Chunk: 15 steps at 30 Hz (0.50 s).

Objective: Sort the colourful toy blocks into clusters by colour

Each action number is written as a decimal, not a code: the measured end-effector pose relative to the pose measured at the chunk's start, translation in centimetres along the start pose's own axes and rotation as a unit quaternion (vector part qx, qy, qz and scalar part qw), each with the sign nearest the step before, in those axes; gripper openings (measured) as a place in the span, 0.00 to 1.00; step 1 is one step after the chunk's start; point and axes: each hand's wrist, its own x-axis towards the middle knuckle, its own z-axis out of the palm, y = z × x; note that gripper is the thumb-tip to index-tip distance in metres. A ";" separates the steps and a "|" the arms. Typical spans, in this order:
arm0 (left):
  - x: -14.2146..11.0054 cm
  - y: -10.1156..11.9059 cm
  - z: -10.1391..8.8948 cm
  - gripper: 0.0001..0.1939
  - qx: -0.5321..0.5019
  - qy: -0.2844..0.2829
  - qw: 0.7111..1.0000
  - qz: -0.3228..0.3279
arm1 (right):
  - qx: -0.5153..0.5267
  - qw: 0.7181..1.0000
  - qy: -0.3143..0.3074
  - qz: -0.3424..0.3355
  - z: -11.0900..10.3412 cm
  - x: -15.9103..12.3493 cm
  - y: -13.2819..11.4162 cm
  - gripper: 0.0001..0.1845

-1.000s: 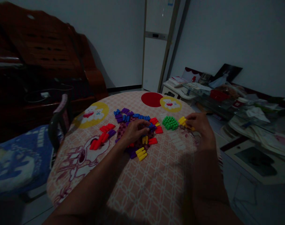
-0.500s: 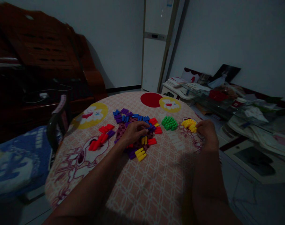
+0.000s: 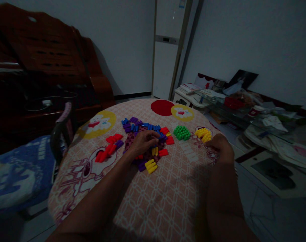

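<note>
My left hand [image 3: 145,142] hovers over or rests on a brown checkered piece [image 3: 129,141] among colored plastic blocks, fingers loosely bent and apart, with nothing visible in them. Around it lie blue blocks [image 3: 154,127], purple blocks [image 3: 127,128], red blocks [image 3: 170,139] and yellow blocks [image 3: 151,166]. At the table's right side my right hand [image 3: 220,147] is closed, fingertips pressed together just beside a cluster of yellow pieces [image 3: 203,134]. What those fingertips hold, if anything, is hidden. A cluster of green pieces [image 3: 182,132] sits left of the yellow one.
A patterned cloth covers the round table [image 3: 163,198]. More red blocks [image 3: 106,153] lie on its left part. A chair with a blue cushion [image 3: 22,171] stands at left, before a wooden bench [image 3: 49,57]. On the right, a cluttered glass stand [image 3: 218,104] runs along the wall.
My right hand has moved slightly left and toward me, to the near edge of the yellow cluster. My left hand and the blocks look unmoved.
</note>
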 end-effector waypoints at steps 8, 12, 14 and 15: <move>-0.1 0.3 -0.4 0.16 0.013 -0.002 1.000 0.000 | 0.041 0.999 0.014 0.032 1.2 0.2 -0.3 0.10; -0.1 -0.1 -1.8 0.18 0.022 0.031 0.999 -0.011 | -0.006 1.000 0.003 0.016 0.7 0.3 -0.1 0.11; 0.0 -0.5 -2.7 0.18 0.015 0.060 0.998 -0.012 | -0.024 1.000 -0.002 0.021 0.1 0.2 0.1 0.12; 0.0 -0.6 -3.1 0.17 0.012 0.067 0.998 -0.016 | -0.032 0.999 0.023 0.007 -0.3 0.0 0.3 0.12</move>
